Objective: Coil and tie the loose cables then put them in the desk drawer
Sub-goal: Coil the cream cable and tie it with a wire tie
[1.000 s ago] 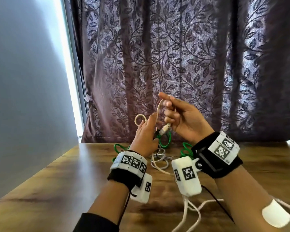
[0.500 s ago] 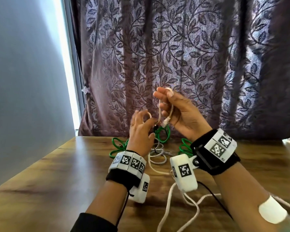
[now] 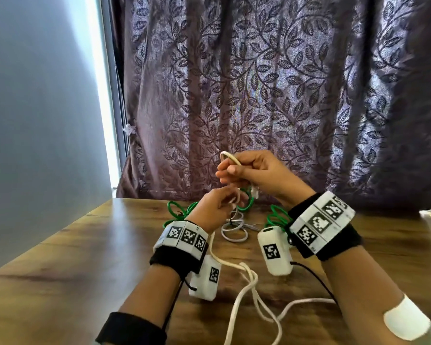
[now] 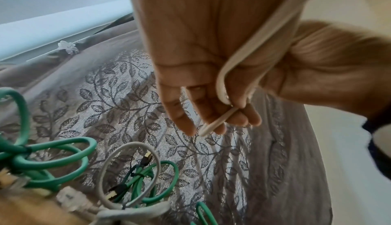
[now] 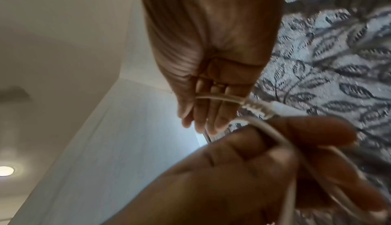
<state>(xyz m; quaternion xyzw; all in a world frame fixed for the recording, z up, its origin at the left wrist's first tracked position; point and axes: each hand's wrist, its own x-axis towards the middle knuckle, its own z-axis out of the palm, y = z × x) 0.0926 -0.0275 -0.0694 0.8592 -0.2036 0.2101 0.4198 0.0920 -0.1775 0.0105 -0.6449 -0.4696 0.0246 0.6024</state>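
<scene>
- We hold the white cable (image 3: 230, 157) above the desk (image 3: 60, 265): the right hand (image 3: 256, 174) grips a loop, and the left hand (image 3: 215, 209), at its 7 o'clock, pinches the strand.
- At 12 o'clock behind the hands lie two green cables (image 3: 177, 211) and one grey coil (image 3: 234, 230).
- The wrist markers carry no readable writing.

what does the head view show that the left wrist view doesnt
Only the head view shows the wooden desk, both marker wristbands, and the white cable's slack trailing across the desk toward the person.

Only the left wrist view shows close detail of the heap: a grey cable loop over green cables, a dark tie around a green bundle, and a clear plug.

Both show the left hand and right hand holding the white cable, and the leaf-patterned curtain.
</scene>
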